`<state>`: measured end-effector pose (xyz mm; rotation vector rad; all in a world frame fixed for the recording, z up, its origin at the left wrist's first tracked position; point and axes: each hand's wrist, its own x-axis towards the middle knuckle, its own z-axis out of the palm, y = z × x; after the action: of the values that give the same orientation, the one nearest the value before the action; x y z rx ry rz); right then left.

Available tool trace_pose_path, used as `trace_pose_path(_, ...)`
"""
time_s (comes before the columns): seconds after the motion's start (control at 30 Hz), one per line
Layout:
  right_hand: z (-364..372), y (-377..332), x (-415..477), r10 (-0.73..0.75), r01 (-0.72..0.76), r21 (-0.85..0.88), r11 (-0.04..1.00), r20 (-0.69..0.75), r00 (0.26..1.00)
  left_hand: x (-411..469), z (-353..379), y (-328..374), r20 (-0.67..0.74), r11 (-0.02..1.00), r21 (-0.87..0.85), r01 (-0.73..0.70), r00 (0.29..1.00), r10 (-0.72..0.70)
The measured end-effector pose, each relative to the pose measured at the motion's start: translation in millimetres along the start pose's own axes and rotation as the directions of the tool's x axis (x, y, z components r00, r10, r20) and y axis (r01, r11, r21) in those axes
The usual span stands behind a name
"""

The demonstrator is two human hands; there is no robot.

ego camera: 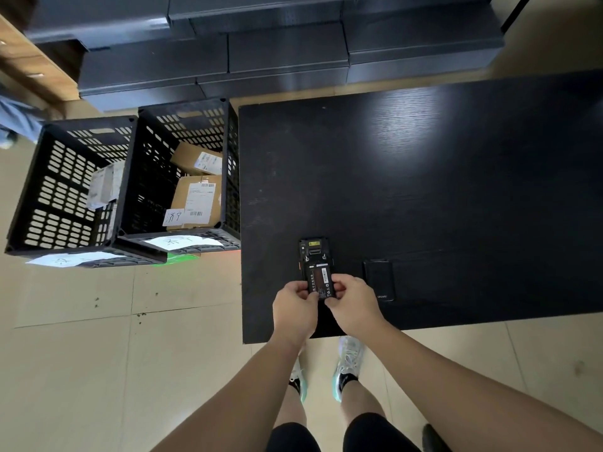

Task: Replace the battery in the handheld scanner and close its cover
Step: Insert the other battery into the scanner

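Observation:
The black handheld scanner (314,252) lies face down on the black table (424,190) near its front left corner, back open. A black battery (321,282) with a white label sits over its open bay, its near end pinched between both hands. My left hand (295,308) grips the battery's left edge. My right hand (354,303) grips its right edge. The black back cover (380,280) lies flat on the table just right of the scanner, apart from it.
Two black slotted crates (75,190) stand on the tiled floor left of the table; the right one (182,177) holds cardboard parcels. Dark stacked boxes (277,50) line the far side. The table's left edge (241,256) runs close to my left hand.

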<state>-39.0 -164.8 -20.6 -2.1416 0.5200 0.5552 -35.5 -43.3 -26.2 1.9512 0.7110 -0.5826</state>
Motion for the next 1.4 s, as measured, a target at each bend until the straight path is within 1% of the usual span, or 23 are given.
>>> trace_pose_path(0.2,3,2,3,-0.014,0.014,-0.023,1.000,0.023,1.000,-2,-2,1,-0.013,1.000,-0.006,-0.023,1.000,0.023)
trace_pose_path(0.33,6,3,7,-0.006,0.006,-0.019,1.000,0.000,1.000,-1,-2,2,-0.030,0.999,0.001,-0.052,0.998,0.052)
trace_pose_path(0.57,10,3,10,-0.030,0.030,-0.019,0.999,-0.042,0.999,0,-1,4,-0.055,0.999,0.011,-0.031,0.998,0.032)
trace_pose_path(0.73,12,7,9,-0.078,0.074,-0.075,0.994,-0.045,0.996,-1,1,3,-0.113,0.998,-0.060,0.024,0.993,-0.030)
trace_pose_path(0.87,14,10,9,-0.108,0.106,-0.089,0.990,-0.019,0.994,1,1,4,-0.111,0.998,-0.060,0.029,0.993,-0.036)
trace_pose_path(1.0,14,12,8,-0.150,0.145,-0.128,0.981,-0.026,0.988,3,0,6,-0.110,0.998,-0.052,0.043,0.993,-0.048)
trace_pose_path(1.13,13,12,9,-0.162,0.157,-0.144,0.977,-0.023,0.987,4,-2,9,-0.123,0.999,-0.027,0.025,0.992,-0.028)
trace_pose_path(1.27,9,13,9,-0.183,0.182,-0.172,0.968,0.010,0.983,5,-2,12,-0.137,1.000,-0.011,0.000,0.991,-0.001)
trace_pose_path(1.4,10,16,6,-0.240,0.249,-0.248,0.936,0.066,0.969,-2,-4,13,-0.084,0.999,-0.007,-0.054,0.995,0.053)
